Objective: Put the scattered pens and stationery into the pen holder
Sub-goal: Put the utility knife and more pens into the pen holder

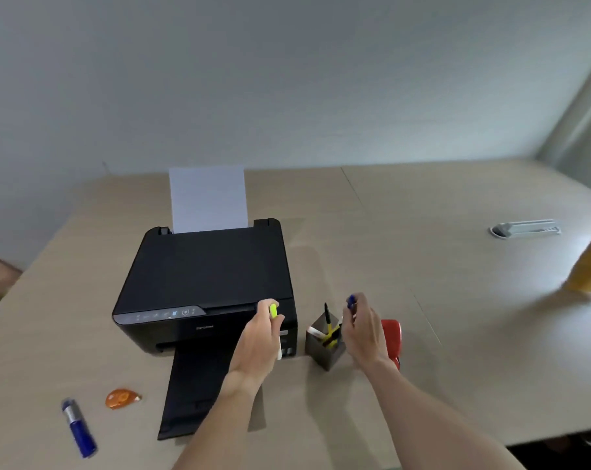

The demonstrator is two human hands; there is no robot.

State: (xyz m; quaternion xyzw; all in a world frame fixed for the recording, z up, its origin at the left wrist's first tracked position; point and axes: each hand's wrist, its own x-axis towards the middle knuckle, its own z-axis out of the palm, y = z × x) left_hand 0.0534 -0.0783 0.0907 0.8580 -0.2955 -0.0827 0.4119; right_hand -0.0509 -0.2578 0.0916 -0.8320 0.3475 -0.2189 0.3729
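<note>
Head view: the left hand (261,335) grips a yellow highlighter (273,311) and the right hand (363,329) grips a blue pen (351,301), either side of the pen holder (324,347) near the table's (456,351) front edge, beside the printer (205,283). A blue marker (78,429) and an orange correction tape (121,398) lie at the front left corner.

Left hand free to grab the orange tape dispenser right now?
Probably not yet. The left hand is shut on a yellow highlighter by the printer. The orange tape dispenser lies unobstructed on the table, well left of it.
</note>
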